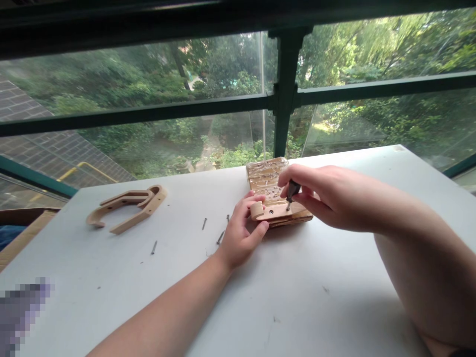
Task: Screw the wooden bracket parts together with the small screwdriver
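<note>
My right hand point(314, 191) is closed around a dark screwdriver point(292, 190). Its tip meets a screw point(287, 208) in a light wooden hook point(278, 212). A second screw point(271, 211) sits in the hook, left of that one. Under the hook lies a tape-wrapped cardboard block point(267, 179) with many small holes in its top. My left hand point(242, 228) grips the hook's curved left end and the block's near left edge, thumb in front and fingers behind.
More wooden hooks point(128, 208) lie on the left of the white table point(178, 297). Loose screws point(153, 247) are scattered between them and my left hand. A cardboard box point(28, 233) stands beyond the left edge; windows rise behind the table.
</note>
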The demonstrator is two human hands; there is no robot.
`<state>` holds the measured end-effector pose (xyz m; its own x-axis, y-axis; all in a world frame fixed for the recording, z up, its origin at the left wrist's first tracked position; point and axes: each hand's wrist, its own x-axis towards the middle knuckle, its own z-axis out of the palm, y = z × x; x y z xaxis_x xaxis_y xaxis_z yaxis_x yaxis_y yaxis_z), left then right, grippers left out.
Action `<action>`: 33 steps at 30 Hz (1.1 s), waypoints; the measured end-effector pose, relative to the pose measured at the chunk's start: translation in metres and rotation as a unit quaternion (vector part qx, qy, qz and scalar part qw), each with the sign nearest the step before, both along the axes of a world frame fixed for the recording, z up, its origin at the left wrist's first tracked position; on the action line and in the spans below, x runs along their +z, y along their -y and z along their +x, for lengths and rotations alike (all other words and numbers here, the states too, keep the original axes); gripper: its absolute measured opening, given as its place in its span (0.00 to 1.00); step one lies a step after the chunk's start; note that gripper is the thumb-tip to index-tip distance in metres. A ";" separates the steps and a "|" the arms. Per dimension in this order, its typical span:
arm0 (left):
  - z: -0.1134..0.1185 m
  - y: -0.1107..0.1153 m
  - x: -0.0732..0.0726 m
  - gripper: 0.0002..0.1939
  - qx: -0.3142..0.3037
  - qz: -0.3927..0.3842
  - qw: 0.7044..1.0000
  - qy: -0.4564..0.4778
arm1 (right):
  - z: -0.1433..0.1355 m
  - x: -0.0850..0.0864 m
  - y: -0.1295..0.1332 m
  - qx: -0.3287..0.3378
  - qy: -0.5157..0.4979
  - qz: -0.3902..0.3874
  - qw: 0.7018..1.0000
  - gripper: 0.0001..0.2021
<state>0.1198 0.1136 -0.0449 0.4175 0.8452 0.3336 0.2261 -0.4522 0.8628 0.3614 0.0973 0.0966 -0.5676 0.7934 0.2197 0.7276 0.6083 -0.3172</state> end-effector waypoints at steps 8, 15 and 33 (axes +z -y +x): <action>0.001 0.000 0.002 0.15 0.000 0.003 1.000 -0.005 | -0.004 0.002 -0.004 -0.043 0.022 0.046 0.998 0.08; 0.000 0.000 0.001 0.17 0.000 -0.001 1.000 -0.004 | -0.006 -0.007 -0.008 -0.049 -0.019 0.026 0.998 0.05; 0.001 0.002 0.002 0.15 0.022 0.042 0.998 -0.033 | -0.015 -0.005 -0.005 -0.116 -0.003 0.020 0.993 0.03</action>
